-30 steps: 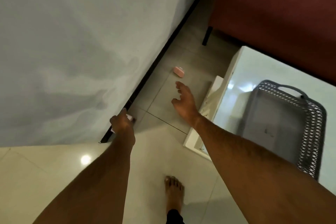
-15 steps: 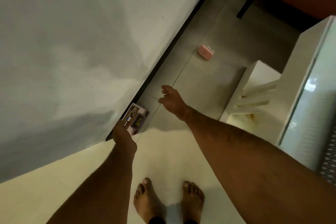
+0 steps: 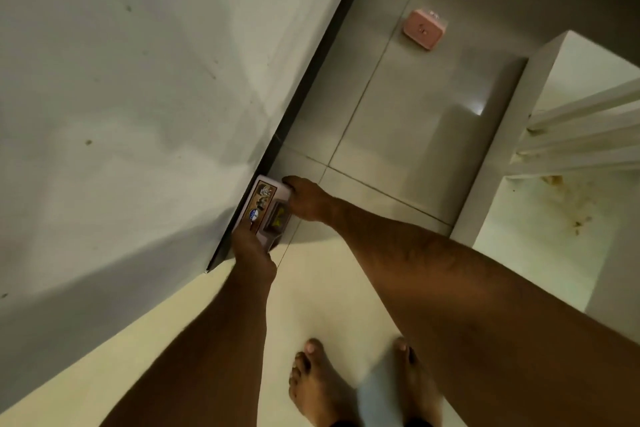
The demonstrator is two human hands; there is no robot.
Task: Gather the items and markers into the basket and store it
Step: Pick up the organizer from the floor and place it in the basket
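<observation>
A small printed box with a brown picture label lies at the foot of the wall, against the dark skirting. My left hand grips its near end. My right hand closes on its far end and right side. A little pink case lies on the grey floor tiles further ahead. The basket is out of view.
A pale wall fills the left. A white low table with slats and a stained lower shelf stands on the right. My bare feet are on the light floor below.
My right hand came down from mid-air onto the far end of the box. The view dipped closer to the floor, and the basket on the table slid out of view.
</observation>
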